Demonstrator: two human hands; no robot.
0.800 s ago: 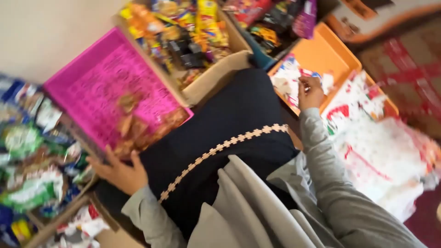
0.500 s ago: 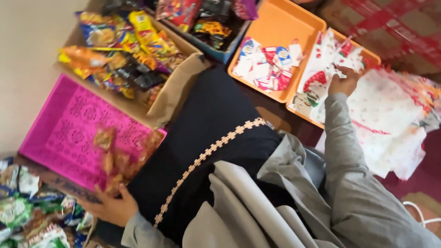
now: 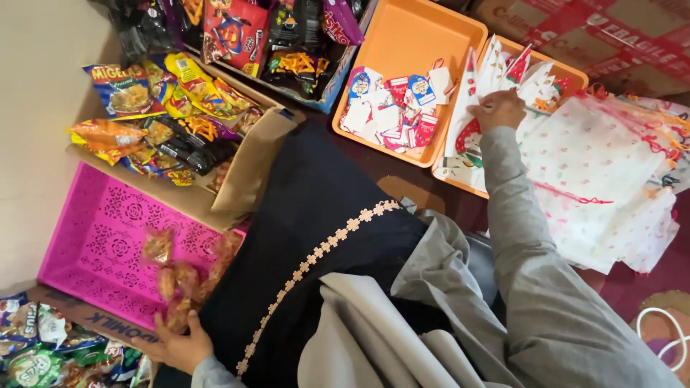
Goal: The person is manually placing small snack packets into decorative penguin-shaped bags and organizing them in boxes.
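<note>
Gift bags (image 3: 496, 72) now under right hand (image 3: 501, 109), moved from paper tags (image 3: 392, 108).

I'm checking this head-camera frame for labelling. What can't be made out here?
- Left hand: cut by the bottom edge; grip on the clear snack packets unclear.
- Right hand: seen from behind, fingertips hidden among the printed paper bags.
- Pink basket: near corner hidden by dark clothing.

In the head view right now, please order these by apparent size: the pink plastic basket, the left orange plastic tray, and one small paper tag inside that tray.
1. Pink plastic basket, largest, though partly hidden and nearer the camera.
2. Orange plastic tray.
3. Small paper tag, clearly smallest.
</note>
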